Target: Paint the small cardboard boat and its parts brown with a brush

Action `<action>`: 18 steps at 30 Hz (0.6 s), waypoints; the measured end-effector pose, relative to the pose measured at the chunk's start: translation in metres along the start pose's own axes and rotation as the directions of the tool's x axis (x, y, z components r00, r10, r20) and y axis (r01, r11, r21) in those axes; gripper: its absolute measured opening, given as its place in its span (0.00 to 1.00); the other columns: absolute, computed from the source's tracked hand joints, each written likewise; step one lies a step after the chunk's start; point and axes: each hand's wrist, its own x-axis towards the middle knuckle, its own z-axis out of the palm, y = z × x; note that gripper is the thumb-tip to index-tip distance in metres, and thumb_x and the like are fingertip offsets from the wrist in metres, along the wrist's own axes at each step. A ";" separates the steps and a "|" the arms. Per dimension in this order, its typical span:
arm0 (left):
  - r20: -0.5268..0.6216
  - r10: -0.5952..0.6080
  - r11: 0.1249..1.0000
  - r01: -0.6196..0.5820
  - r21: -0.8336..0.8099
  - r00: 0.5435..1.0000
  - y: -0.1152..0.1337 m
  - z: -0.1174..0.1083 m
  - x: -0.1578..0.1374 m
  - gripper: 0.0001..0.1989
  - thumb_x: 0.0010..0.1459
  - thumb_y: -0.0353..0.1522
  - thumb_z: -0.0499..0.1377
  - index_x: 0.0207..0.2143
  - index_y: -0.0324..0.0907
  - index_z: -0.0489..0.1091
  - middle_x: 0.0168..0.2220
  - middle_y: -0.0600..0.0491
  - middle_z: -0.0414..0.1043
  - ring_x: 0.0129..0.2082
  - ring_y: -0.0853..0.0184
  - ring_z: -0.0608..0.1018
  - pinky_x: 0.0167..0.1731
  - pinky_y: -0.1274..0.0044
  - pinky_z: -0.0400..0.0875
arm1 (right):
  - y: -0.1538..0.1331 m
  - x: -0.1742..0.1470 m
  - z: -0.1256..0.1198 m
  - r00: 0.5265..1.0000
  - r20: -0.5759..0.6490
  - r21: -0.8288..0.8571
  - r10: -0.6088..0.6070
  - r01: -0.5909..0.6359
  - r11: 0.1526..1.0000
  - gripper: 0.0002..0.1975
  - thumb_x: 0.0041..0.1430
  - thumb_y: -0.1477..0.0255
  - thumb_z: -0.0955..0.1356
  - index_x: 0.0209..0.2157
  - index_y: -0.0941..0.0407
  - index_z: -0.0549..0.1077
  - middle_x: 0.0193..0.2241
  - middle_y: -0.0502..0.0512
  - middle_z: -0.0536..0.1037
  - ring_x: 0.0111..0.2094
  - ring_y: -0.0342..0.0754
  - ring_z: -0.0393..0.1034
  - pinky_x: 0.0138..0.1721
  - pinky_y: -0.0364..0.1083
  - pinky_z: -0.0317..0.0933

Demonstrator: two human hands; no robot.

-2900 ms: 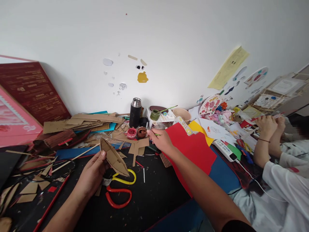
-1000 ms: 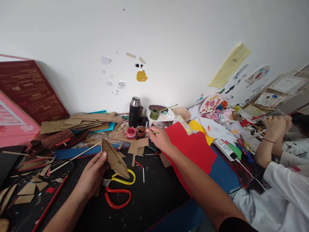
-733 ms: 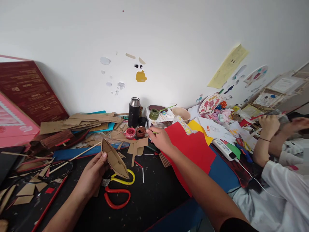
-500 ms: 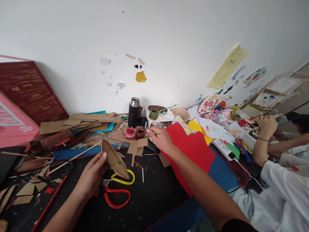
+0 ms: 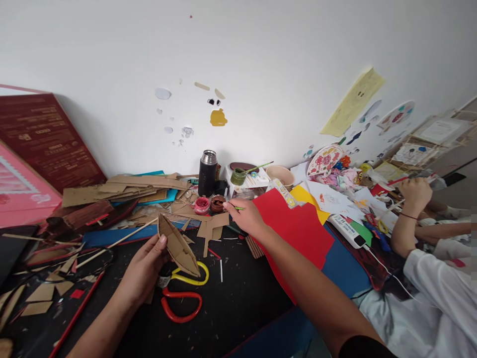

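Just now my right grip (image 5: 246, 215) has edged left, so its fingertips overlap the rim of the brown pot (image 5: 216, 205); I take that as colour being picked up, though the working end is hidden. Pinched in those fingers is a slim green handle (image 5: 240, 208), probably a brush's, its back end poking out to the right. My left grip (image 5: 144, 262) hasn't really shifted: it clasps the boat-shaped cardboard piece (image 5: 178, 247) by its left edge, thumb on top, the piece tilted with one point up and the other slanting down to the right, well apart from the pot. Beneath it lie the scissors (image 5: 182, 294) on the black desk (image 5: 238, 303). Just left of the brown pot stands the red pot (image 5: 201, 205), with a black flask (image 5: 207, 175) behind; farther right, a red sheet (image 5: 298, 238) spreads under my forearm.
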 end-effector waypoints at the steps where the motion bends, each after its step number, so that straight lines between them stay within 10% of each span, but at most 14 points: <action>1: -0.002 0.000 1.000 0.000 -0.003 1.000 0.000 0.000 0.000 0.30 0.40 0.53 0.80 0.38 0.42 0.81 0.37 0.43 0.86 0.46 0.42 0.87 0.37 0.64 0.84 | 0.000 0.000 0.001 1.000 0.001 -0.002 0.001 -0.001 1.000 0.23 0.77 0.61 0.64 0.25 0.51 0.64 0.24 0.50 0.71 0.31 0.50 0.69 0.35 0.46 0.56; 18: -0.007 -0.015 1.000 0.015 -0.010 1.000 -0.004 -0.001 0.001 0.32 0.39 0.53 0.81 0.39 0.42 0.81 0.37 0.44 0.87 0.43 0.44 0.88 0.35 0.65 0.84 | 0.003 -0.001 -0.006 0.999 -0.036 -0.034 0.022 -0.023 0.999 0.24 0.78 0.62 0.64 0.25 0.51 0.65 0.24 0.51 0.73 0.34 0.52 0.70 0.37 0.47 0.56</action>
